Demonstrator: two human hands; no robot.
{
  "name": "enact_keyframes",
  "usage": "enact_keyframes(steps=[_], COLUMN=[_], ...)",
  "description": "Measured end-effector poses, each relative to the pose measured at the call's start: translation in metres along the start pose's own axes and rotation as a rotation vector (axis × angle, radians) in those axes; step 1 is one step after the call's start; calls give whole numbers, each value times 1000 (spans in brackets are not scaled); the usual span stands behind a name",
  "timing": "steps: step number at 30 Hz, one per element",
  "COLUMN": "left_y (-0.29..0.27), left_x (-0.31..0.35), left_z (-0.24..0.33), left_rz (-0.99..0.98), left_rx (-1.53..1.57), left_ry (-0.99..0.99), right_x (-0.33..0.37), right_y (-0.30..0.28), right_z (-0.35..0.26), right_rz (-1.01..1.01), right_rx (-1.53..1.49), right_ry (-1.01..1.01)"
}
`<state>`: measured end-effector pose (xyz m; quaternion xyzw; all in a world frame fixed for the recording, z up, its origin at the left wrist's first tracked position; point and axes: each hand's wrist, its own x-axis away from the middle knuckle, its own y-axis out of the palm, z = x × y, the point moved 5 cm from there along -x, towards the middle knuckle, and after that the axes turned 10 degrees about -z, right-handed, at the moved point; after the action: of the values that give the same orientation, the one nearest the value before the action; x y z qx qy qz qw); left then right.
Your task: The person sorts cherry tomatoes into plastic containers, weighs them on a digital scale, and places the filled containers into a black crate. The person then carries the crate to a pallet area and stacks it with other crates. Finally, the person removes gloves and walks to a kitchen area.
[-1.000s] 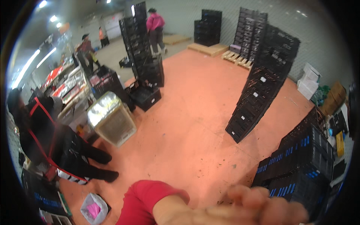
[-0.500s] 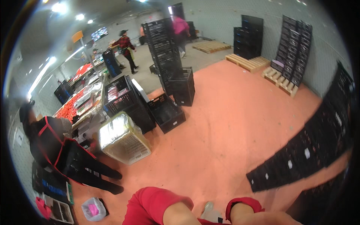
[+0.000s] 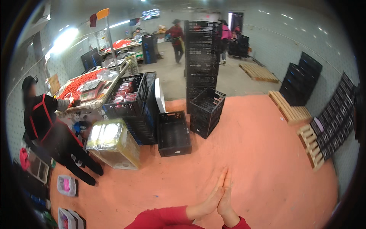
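My left hand (image 3: 212, 199) and my right hand (image 3: 225, 202) meet palm to palm low in the picture, in front of my body. Their fingers are stretched out straight and point away from me. No object shows between them, and both are raised above the orange floor (image 3: 248, 183). Ahead of them, a bit to the left, sits a black plastic crate (image 3: 174, 151) on the floor. Two stacked black crates (image 3: 207, 118) stand beyond the fingertips, against a tall column of black crates (image 3: 201, 53).
A person (image 3: 44, 114) in a red-trimmed apron works at a table with red produce (image 3: 82, 84). Near it stand a foil-topped box (image 3: 129, 152) and a crate of filled punnets (image 3: 126, 105). Wooden pallets (image 3: 291, 110) lie right; lined bins (image 3: 61, 187) stand left. Other people move farther back.
My view has swung to the right. My hands, earlier apart at the lower edge, are now together and farther forward. The people at the back have moved.
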<state>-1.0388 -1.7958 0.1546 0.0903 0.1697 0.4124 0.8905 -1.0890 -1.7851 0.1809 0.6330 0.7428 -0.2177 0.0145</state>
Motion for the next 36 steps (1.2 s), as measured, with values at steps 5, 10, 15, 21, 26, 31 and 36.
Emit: enact_keyframes(steps=[5, 10, 15, 21, 26, 31, 36], left_y=[-4, -12, -21, -80, -159, -232, -328], left_x=[-183, -373, -552, -727, -879, -1064, -1251], left_z=[-20, -84, -116, -145, -193, -185, -178], left_rz=[-97, -84, 25, 174, 163, 223, 303], left_rx=[7, -81, -193, -292, -175, -192, -291], left_ry=[-111, 7, 104, 150, 110, 255, 154], right_x=[-103, -195, -336, -500, -641, -793, -913], right_y=[-125, -235, -383, -487, -546, -619, -702], right_z=[64, 175, 240, 309, 402, 455, 516], right_rz=[123, 138, 44, -88, -156, -172, -206], right_rx=[78, -92, -222, -338, -281, -157, -158], right_ry=[-148, -51, -102, -139, -122, -194, -76])
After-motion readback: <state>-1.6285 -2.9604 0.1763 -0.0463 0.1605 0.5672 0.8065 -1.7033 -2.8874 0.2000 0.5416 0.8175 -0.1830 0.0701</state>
